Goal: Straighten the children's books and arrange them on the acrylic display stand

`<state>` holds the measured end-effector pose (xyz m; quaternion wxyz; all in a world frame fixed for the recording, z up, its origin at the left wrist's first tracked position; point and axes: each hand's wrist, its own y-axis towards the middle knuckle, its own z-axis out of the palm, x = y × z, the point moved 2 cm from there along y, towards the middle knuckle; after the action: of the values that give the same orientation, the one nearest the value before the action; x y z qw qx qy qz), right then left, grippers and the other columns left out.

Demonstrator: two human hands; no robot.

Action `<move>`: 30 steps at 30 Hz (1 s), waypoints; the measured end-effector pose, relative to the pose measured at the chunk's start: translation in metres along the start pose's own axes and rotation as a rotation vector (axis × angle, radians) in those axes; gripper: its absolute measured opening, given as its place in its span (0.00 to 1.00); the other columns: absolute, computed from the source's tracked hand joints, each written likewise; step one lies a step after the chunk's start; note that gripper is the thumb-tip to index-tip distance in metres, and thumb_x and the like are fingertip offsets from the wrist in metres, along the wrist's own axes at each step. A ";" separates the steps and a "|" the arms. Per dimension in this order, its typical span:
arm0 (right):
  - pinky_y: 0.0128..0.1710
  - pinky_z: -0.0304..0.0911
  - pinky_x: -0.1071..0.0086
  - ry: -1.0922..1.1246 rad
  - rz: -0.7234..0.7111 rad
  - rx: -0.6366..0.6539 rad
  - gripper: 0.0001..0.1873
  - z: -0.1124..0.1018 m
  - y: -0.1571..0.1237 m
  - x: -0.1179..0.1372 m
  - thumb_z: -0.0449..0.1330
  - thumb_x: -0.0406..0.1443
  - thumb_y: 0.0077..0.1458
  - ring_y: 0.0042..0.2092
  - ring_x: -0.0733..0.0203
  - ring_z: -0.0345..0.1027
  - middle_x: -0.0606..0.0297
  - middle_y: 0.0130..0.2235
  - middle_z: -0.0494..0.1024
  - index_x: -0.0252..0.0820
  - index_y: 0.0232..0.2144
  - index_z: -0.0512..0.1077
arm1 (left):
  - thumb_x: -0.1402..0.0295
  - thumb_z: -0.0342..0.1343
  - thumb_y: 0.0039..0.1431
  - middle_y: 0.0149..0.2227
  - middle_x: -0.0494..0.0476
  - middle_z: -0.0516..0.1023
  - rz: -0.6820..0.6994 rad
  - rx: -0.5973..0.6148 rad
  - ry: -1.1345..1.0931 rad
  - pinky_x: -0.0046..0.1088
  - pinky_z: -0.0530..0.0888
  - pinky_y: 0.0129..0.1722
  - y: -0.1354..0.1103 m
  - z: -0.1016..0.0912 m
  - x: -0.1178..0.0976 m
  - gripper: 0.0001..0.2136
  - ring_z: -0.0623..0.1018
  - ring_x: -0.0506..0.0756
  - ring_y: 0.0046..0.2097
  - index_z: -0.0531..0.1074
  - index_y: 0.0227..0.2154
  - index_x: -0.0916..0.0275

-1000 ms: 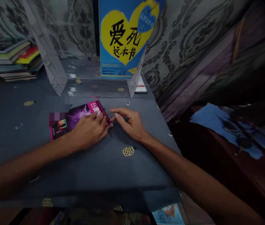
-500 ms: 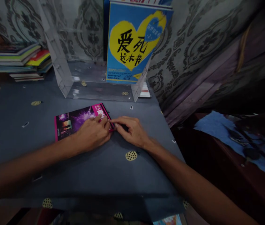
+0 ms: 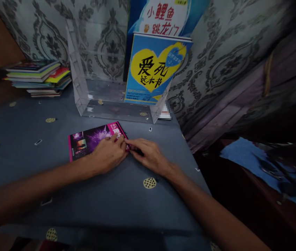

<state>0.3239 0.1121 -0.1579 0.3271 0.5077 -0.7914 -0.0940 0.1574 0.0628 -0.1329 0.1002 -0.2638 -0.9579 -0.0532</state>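
A thin book [image 3: 95,137] with a purple and black cover and pink borders lies at an angle on the cloth-covered table. My left hand [image 3: 110,153] covers its lower right part, with bent fingers closed on the cover near the right edge; its thumb is mostly hidden. Against that same edge, my right hand [image 3: 148,153] pinches with thumb and index finger, the fingertips close beside those of my left hand. Behind the book stands a clear acrylic rack [image 3: 116,113]. It holds a blue book with a yellow heart [image 3: 148,73] upright on its right side.
Behind the heart book rises a taller blue book [image 3: 161,17]. A stack of books [image 3: 39,78] sits at the back left. Just right of the rack is a small blurred-out white item [image 3: 165,112]. Patterned curtain [image 3: 111,45] hangs behind. Blue cloth [image 3: 242,153] lies beyond the table's right edge.
The view has tilted up, so the scene sits lower and slightly right, and more of the tall blue book shows. Both hands keep their places at the purple book.
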 end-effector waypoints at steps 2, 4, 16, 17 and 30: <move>0.44 0.72 0.60 -0.036 -0.004 -0.014 0.22 0.000 0.001 -0.001 0.54 0.29 0.64 0.44 0.55 0.75 0.57 0.45 0.81 0.45 0.58 0.69 | 0.66 0.44 0.72 0.48 0.69 0.77 -0.020 -0.013 -0.002 0.37 0.76 0.40 0.003 0.002 0.002 0.16 0.77 0.64 0.49 0.73 0.49 0.71; 0.44 0.72 0.60 -0.074 0.010 -0.015 0.22 0.001 0.002 -0.001 0.54 0.29 0.64 0.44 0.54 0.74 0.58 0.44 0.81 0.46 0.59 0.69 | 0.66 0.44 0.72 0.48 0.70 0.77 -0.041 -0.028 -0.009 0.38 0.76 0.39 0.006 0.003 0.004 0.16 0.77 0.64 0.49 0.73 0.49 0.72; 0.43 0.70 0.61 -0.174 0.041 -0.037 0.18 0.004 0.007 -0.006 0.52 0.27 0.65 0.41 0.54 0.73 0.58 0.40 0.80 0.43 0.54 0.72 | 0.69 0.47 0.70 0.45 0.71 0.78 -0.120 -0.030 -0.011 0.36 0.76 0.35 0.020 0.003 0.003 0.14 0.77 0.65 0.48 0.75 0.47 0.71; 0.42 0.70 0.61 -0.180 0.046 -0.042 0.18 0.005 0.006 -0.006 0.52 0.27 0.65 0.41 0.54 0.73 0.58 0.40 0.80 0.44 0.54 0.72 | 0.66 0.47 0.70 0.45 0.70 0.78 -0.107 -0.022 -0.041 0.36 0.76 0.37 0.019 0.000 0.007 0.15 0.78 0.64 0.48 0.75 0.47 0.70; 0.41 0.68 0.59 -0.272 0.112 -0.038 0.15 0.010 0.003 0.009 0.49 0.31 0.67 0.39 0.51 0.70 0.57 0.36 0.79 0.41 0.50 0.72 | 0.61 0.45 0.71 0.44 0.63 0.79 -0.364 0.077 0.002 0.33 0.72 0.35 -0.035 -0.001 0.084 0.17 0.79 0.64 0.45 0.74 0.52 0.60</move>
<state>0.3133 0.1038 -0.1606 0.2311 0.4391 -0.8536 -0.1584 0.0685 0.0742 -0.1146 0.1000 -0.0822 -0.9910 -0.0339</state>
